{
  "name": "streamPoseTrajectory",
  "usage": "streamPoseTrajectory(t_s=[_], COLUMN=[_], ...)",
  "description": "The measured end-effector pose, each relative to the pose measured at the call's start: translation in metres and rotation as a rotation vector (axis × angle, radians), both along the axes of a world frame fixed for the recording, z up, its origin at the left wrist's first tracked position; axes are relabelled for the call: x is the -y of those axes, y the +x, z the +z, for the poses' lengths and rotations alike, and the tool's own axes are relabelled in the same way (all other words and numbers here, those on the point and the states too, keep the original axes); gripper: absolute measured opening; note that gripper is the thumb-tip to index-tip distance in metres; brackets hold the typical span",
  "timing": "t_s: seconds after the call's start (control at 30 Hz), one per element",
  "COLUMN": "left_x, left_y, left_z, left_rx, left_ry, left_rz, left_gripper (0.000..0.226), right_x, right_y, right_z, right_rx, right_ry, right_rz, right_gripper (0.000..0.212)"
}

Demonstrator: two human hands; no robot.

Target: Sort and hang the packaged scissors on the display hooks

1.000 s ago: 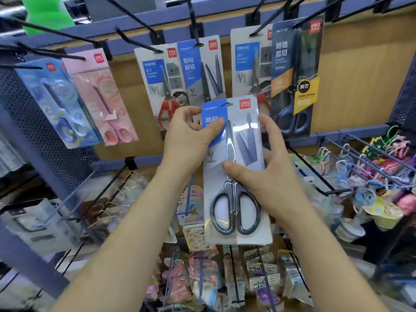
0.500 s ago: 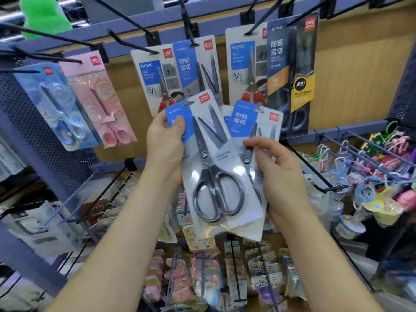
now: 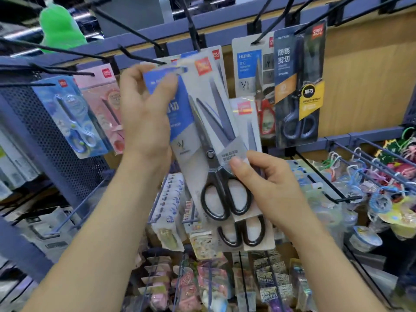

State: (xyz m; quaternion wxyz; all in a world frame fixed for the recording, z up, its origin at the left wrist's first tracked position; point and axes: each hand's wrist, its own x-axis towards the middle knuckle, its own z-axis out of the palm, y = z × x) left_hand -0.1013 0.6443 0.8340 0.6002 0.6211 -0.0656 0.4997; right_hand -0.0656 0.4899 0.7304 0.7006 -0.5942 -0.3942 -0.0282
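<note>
step: hang | left hand [image 3: 144,118] pinches front pack [image 3: 202,131] top | right hand [image 3: 272,190] pinches rear pack [image 3: 243,233] | align hang-hole with hook [image 3: 191,24] tip, push straight

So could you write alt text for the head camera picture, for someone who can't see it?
A left hand grips the top of a scissors pack while the right hand pinches it lower down, with a second pack behind. More scissors packs hang on shop display hooks beyond.

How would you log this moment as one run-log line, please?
stage: sorting | left hand: grips front scissors pack at its top | right hand: holds rear scissors pack, thumb on front scissors pack
</note>
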Motion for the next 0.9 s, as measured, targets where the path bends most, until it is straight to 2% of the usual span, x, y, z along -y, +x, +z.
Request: streamPoseTrajectory(t_s=[0.13, 0.23, 0.4, 0.5, 0.57, 0.6, 0.67, 0.73, 0.8, 0.9], left_x=[-0.001, -0.006, -0.009, -0.011, -0.013, -0.011, -0.01, -0.011, -0.016, -0.023], left_y=[-0.002, 0.01, 0.024, 0.031, 0.036, 0.036, 0.031, 0.023, 0.023, 0.035], left_z=[0.038, 0.055, 0.061, 0.06, 0.053, 0.045, 0.022, -0.004, -0.025, -0.027], left_rx=[0.009, -0.006, -0.118, -0.154, -0.183, -0.199, -0.224, -0.245, -0.239, -0.231], left_ry=[0.207, 0.256, 0.236, 0.118, 0.048, 0.04, 0.07, 0.13, 0.166, 0.196], left_rz=[0.023, 0.05, -0.04, -0.108, -0.102, -0.09, -0.077, -0.096, -0.091, 0.025], left_gripper=[0.014, 0.015, 0.008, 0.016, 0.007, 0.012, 0.044, 0.065, 0.072, 0.063], right_x=[-0.008, -0.016, -0.017, -0.016, -0.018, -0.019, -0.022, -0.025, -0.03, -0.032], right_y=[-0.005, 0.0, 0.009, 0.008, 0.009, 0.011, 0.017, 0.024, 0.031, 0.041], right_z=[0.011, 0.02, 0.019, 0.017, 0.017, 0.018, 0.022, 0.027, 0.03, 0.027], right_rx=[0.057, 0.046, -0.029, -0.09, -0.14, -0.165, -0.186, -0.176, -0.157, -0.161], right_ry=[0.065, 0.104, 0.13, 0.138, 0.145, 0.147, 0.136, 0.107, 0.06, -0.011], right_rz=[-0.042, -0.071, -0.075, -0.055, -0.034, -0.034, -0.065, -0.108, -0.161, -0.297], right_gripper=[0.04, 0.045, 0.048, 0.051, 0.053, 0.054, 0.054, 0.057, 0.056, 0.055])
